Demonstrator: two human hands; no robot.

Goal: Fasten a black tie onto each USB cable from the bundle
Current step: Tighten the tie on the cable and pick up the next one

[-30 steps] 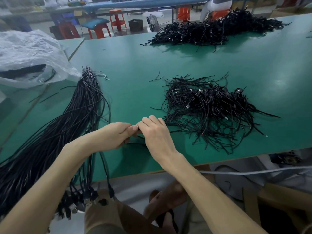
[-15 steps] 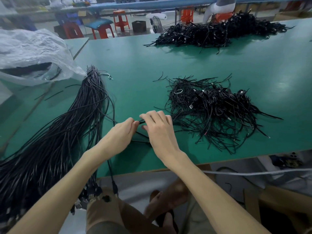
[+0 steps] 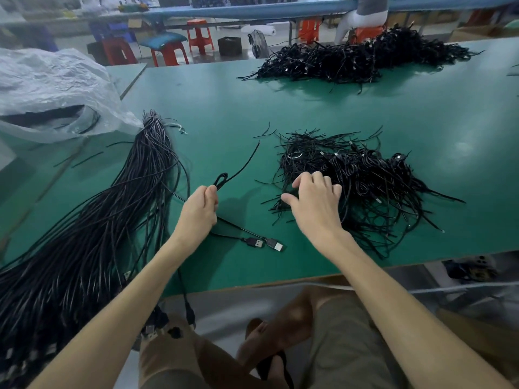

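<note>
At the near edge of the green table [image 3: 309, 265], a seated worker's left hand [image 3: 198, 211] closes in a fist round a doubled-over USB cable [image 3: 244, 162]. A small loop pokes out above the knuckles and one free end trails away across the table. Two USB plugs [image 3: 276, 245] lie just beside the wrist. The right hand [image 3: 314, 203] holds nothing, its fingers spread and loosely bent over the near side of a heap [image 3: 370, 189] of thin black ties and tied coils; whether the fingertips are touching it cannot be told. To the left, the untied bundle [image 3: 106, 209] runs from the table's front edge, where plugs hang over, back to a crumpled plastic bag [image 3: 50, 88]. A second pile [image 3: 359, 60] of black cables sits well apart at the far side, with orange stools [image 3: 168, 51] beyond. The cable looks light, limp and springy, likely to unfold if released. It is best pinched at the fold while a tie, thin and easily snagged, is drawn out by one end.
</note>
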